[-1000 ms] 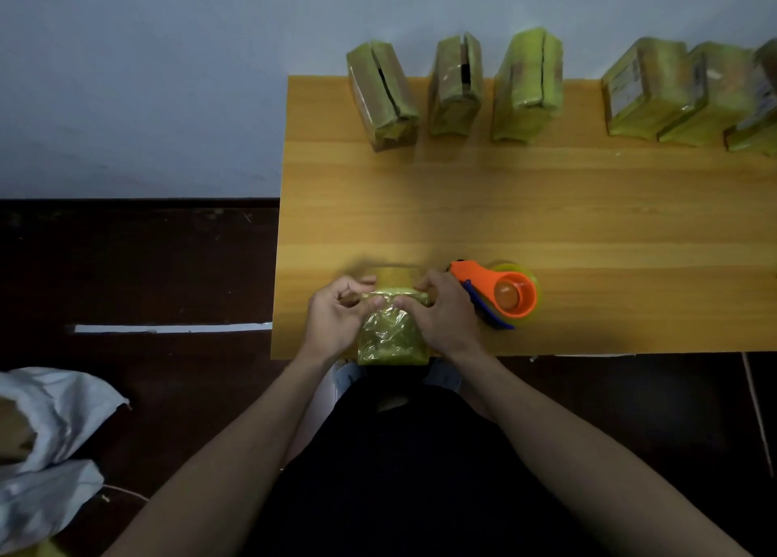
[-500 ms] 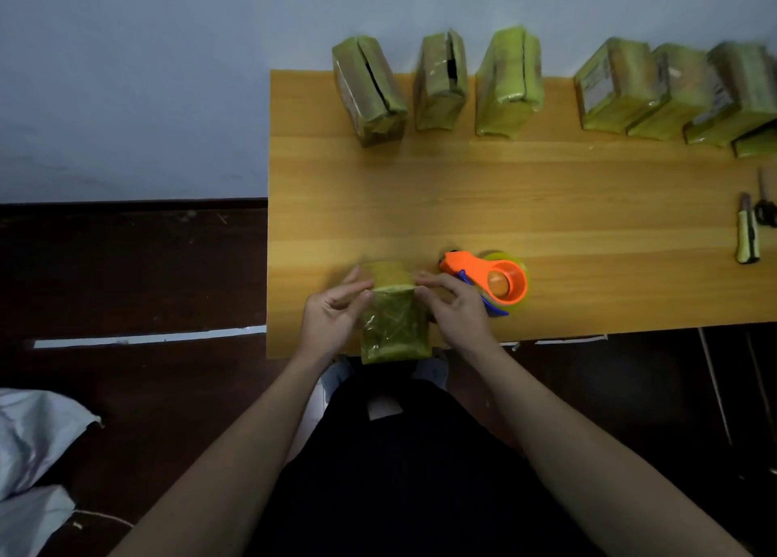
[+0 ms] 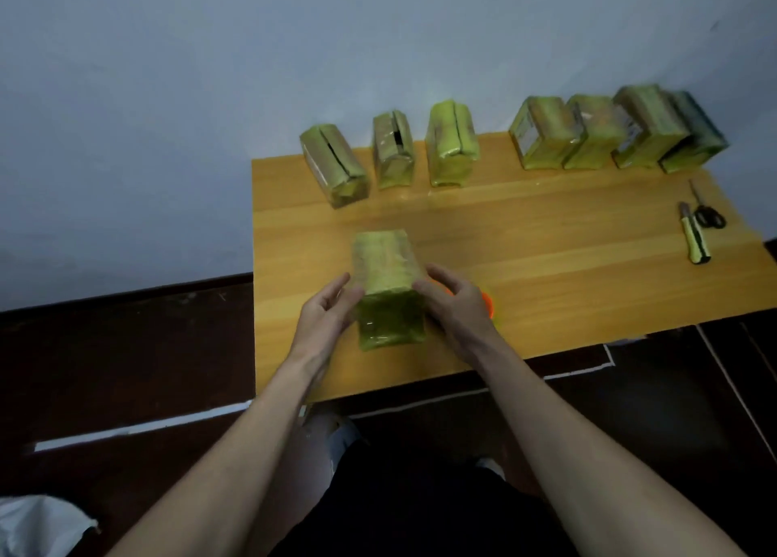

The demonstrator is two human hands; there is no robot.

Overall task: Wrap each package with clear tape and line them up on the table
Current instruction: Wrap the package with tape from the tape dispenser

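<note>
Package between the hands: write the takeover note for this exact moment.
Left hand and right hand: fingers fairly straight, flanking the package at the near table edge; contact unclear through blur.
Row: seven wrapped packages stand along the far edge by the wall.
Orange tape dispenser sits mostly hidden behind the right hand; utility knife and scissors lie at right.
Left: finish taping if needed, then add this package to the row.

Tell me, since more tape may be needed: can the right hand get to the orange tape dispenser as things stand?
Probably yes. The tape dispenser lies on the table just beyond the right hand, which partly hides it; that hand only rests against the package.
</note>
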